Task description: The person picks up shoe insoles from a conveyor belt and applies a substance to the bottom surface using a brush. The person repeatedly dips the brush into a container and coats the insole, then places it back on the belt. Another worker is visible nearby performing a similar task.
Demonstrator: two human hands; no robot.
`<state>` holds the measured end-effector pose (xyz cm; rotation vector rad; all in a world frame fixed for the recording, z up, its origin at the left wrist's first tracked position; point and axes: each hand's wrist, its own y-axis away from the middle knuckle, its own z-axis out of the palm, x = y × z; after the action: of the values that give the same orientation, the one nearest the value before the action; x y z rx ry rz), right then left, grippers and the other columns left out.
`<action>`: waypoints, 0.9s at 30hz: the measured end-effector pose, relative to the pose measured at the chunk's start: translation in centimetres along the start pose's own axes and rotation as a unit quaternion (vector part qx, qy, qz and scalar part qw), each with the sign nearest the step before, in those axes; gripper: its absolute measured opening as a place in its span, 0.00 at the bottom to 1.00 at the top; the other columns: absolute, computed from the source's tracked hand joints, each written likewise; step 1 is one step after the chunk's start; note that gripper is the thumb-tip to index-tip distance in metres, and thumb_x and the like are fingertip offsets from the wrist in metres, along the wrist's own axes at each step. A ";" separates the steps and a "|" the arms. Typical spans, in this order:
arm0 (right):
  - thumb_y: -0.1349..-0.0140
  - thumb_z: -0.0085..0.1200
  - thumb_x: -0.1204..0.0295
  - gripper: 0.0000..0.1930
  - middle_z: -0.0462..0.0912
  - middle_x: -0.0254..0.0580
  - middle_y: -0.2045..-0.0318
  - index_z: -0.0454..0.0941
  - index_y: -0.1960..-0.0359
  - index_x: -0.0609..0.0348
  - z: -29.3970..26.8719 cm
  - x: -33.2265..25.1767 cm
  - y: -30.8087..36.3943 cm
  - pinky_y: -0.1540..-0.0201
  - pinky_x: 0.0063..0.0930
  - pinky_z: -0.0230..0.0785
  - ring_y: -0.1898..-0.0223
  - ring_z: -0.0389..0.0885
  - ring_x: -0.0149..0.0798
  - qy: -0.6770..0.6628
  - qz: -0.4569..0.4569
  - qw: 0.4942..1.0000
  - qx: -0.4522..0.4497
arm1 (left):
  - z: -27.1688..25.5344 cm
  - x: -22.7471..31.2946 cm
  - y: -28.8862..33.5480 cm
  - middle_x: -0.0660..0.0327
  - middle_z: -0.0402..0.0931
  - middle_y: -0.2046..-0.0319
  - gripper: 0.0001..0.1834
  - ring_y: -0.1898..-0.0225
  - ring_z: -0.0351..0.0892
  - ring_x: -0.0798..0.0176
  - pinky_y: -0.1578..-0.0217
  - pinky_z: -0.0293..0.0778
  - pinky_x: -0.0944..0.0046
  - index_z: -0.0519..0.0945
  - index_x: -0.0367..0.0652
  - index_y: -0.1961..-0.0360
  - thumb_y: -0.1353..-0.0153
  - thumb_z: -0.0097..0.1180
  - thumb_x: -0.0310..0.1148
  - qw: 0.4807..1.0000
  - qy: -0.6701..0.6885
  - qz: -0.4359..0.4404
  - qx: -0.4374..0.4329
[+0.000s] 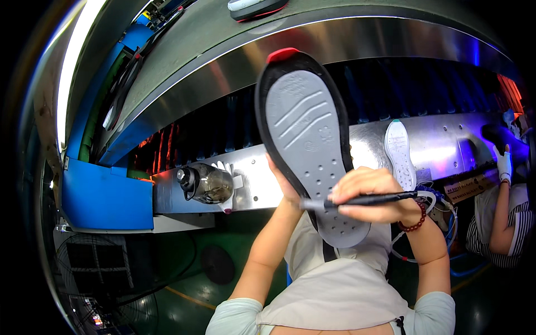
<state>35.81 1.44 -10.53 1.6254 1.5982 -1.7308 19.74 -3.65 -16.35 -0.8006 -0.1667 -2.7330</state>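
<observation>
Brown cardboard [468, 190], three o'clock: dark printed capitals, in rows.
Grey sole [307, 153], just off centre toward one o'clock: small raised marks, too fine to read.

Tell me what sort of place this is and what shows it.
Most likely a shoe factory: the left hand holds a grey sole with a black edge, a white sole lies on the metal bench, and a co-worker's gloved hand shows farther along.
</observation>
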 end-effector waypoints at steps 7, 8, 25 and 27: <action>0.58 0.58 0.77 0.09 0.80 0.35 0.71 0.78 0.71 0.57 -0.6 0.0 0.8 0.53 0.26 0.57 0.64 0.76 0.32 0.072 0.048 0.996 0.019 | 0.7 2.0 -1.9 0.36 0.58 0.50 0.51 0.55 0.66 0.40 0.58 0.67 0.49 0.50 0.37 0.42 0.54 0.27 0.72 0.996 0.015 0.031 -0.078; 0.57 0.58 0.74 0.08 0.80 0.30 0.70 0.78 0.72 0.55 -0.3 -0.2 0.9 0.50 0.28 0.50 0.63 0.76 0.28 0.092 0.019 0.996 -0.006 | 1.0 2.4 -1.7 0.36 0.57 0.49 0.51 0.54 0.65 0.38 0.57 0.66 0.48 0.49 0.38 0.41 0.54 0.28 0.72 0.993 0.019 0.023 -0.112; 0.60 0.60 0.76 0.10 0.80 0.29 0.68 0.80 0.72 0.53 -0.9 -0.1 3.0 0.56 0.24 0.54 0.66 0.70 0.28 0.092 0.119 0.987 0.056 | 0.7 4.4 -3.2 0.35 0.52 0.47 0.51 0.50 0.59 0.37 0.50 0.60 0.45 0.47 0.41 0.40 0.56 0.36 0.70 0.981 0.061 0.073 -0.170; 0.60 0.60 0.75 0.10 0.80 0.29 0.68 0.79 0.72 0.53 -0.4 -0.2 3.0 0.56 0.24 0.54 0.67 0.69 0.28 0.088 0.077 0.993 0.005 | 0.7 4.8 -3.3 0.35 0.51 0.47 0.51 0.49 0.58 0.37 0.51 0.60 0.45 0.47 0.41 0.40 0.56 0.39 0.70 0.976 0.059 0.067 -0.198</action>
<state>38.46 0.61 -11.77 1.8989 1.4943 -1.5572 15.20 -1.54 -13.29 -0.7090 0.4538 -2.7076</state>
